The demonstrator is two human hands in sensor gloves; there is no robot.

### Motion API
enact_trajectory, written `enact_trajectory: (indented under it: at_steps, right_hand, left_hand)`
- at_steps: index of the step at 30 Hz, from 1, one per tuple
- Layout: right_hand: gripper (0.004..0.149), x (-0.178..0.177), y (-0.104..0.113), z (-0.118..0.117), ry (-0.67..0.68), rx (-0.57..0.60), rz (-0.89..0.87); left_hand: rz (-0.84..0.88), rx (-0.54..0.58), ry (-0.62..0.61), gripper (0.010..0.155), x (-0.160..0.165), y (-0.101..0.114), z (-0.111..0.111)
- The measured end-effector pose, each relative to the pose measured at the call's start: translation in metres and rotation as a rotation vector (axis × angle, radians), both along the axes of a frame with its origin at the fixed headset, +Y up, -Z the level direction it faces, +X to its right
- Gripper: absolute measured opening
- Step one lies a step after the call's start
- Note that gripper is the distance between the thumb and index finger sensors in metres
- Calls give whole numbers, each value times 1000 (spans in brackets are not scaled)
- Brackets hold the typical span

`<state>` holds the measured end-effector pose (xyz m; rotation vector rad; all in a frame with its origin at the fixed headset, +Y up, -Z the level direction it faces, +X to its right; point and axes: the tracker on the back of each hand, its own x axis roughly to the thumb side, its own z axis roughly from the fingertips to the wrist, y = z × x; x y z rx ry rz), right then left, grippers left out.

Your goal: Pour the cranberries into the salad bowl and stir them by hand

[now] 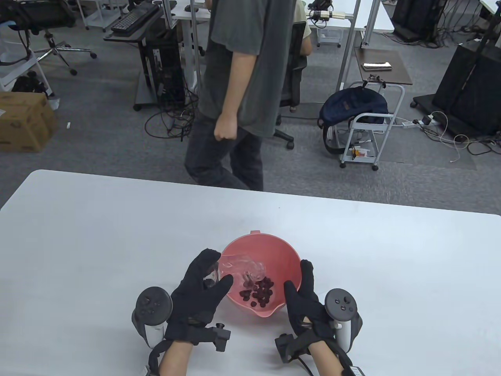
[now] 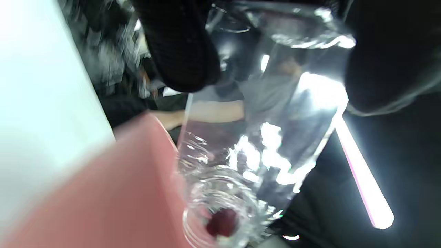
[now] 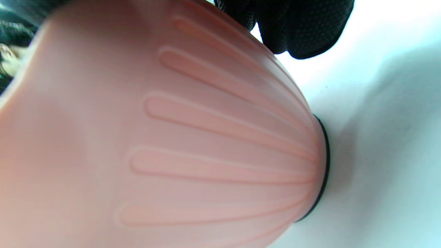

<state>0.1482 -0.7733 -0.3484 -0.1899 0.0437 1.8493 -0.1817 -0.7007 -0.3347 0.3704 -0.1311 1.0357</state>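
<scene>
A pink salad bowl [image 1: 274, 250] stands on the white table near its front edge, with a heap of dark red cranberries [image 1: 259, 293] inside. My left hand [image 1: 203, 288] grips a clear glass cup [image 1: 238, 270] tipped on its side over the bowl's left rim, mouth toward the berries. In the left wrist view the clear glass cup [image 2: 255, 137] fills the frame, one cranberry [image 2: 222, 223] near its mouth, above the bowl's rim [image 2: 131, 179]. My right hand [image 1: 303, 295] holds the bowl's right outer wall. The right wrist view shows the ribbed bowl wall [image 3: 193, 144] and my fingertips [image 3: 303, 31].
The white table [image 1: 98, 235] stretches wide to left and right of the bowl. A person in a grey shirt [image 1: 242, 78] walks just beyond the table's far edge. Behind are desks, a chair, a small cart [image 1: 368, 129] with a dark bag, and cables on the floor.
</scene>
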Motion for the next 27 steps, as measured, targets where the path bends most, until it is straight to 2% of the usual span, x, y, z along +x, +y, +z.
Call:
enact_trajectory:
  at_steps: [2,3,4,5,6,7,8,9,10,11,12,13,14,15,16,17,18,19,20,21,22,23,24,25,26,27]
  right_hand:
    - [74,0,0,0,-1,0,4]
    - [74,-1,0,0,-4,0,8]
    - [74,-1,0,0,-4,1,7]
    - [74,0,0,0,-2,0,3]
    - [73,0,0,0,0,0,-1]
    - [74,0,0,0,1,-1,-2]
    - [74,0,0,0,0,-1,2]
    - [73,-1,0,0,-3,0,7]
    - [74,-1,0,0,-4,0,8]
    - [74,-1,-1,0,-2,0,4]
    - [73,-1,0,0,-2,0,2]
    - [73,-1,0,0,0,0,0]
    - [73,-1,0,0,0,-1,1]
    - [74,-1,0,0,-2,0,5]
    - [73,-1,0,0,-4,0,6]
    - [74,-1,0,0,-5,0,5]
    - [74,-1,0,0,-3,0,2]
    - [74,-1,0,0,-2,0,-1]
    - [74,-1,0,0,-2,0,-2]
    - [74,-1,0,0,-2,0,1]
    - [74,-1,0,0,-5,0,5]
    - [73,-1,0,0,-5,0,5]
    - [73,-1,0,0,-4,0,3]
    - [73,-1,0,0,-2,0,-1]
    - [74,-1,0,0,-1,-1,-2]
    - [74,-1,0,0,-2,-1,0]
  left_hand:
    - [154,-38,-202,72,2,-3,-5]
    - [255,-44,-217,72,4,-4,-3]
    - [238,-45,-113,72,4,-3,0]
    - [113,-29,0,72,3,-1,2]
    - [-7,-9,40,72,1,1,2]
    - [-21,-3,-13,72,0,2,0]
    - [88,-20,-147,72,0,-1,-4]
    - [230,-41,-220,72,2,-3,-4]
    - [289,-50,-189,72,4,-3,-1]
    - [201,-36,-69,72,3,-1,1]
    - [100,-21,-5,72,1,1,2]
    - [-13,10,-6,72,-1,2,1]
    - [26,2,-99,72,-1,2,-2]
    - [161,-22,-198,72,1,-1,-3]
    - [239,-28,-211,72,2,-3,-2]
    - [228,-27,-107,72,3,-2,1]
    - [140,-16,-23,72,2,0,2]
    - [-4,15,6,72,0,3,2]
    - [-24,20,-69,72,-1,4,0]
    - [54,12,-155,72,0,2,-2]
    - [228,-15,-248,72,3,-1,-3]
    - [290,-26,-205,72,6,0,0]
    - [200,-17,-102,72,5,2,2]
    - [-17,19,11,72,3,5,4]
    - [-105,41,8,72,2,7,3]
    - [-62,36,-107,72,3,7,0]
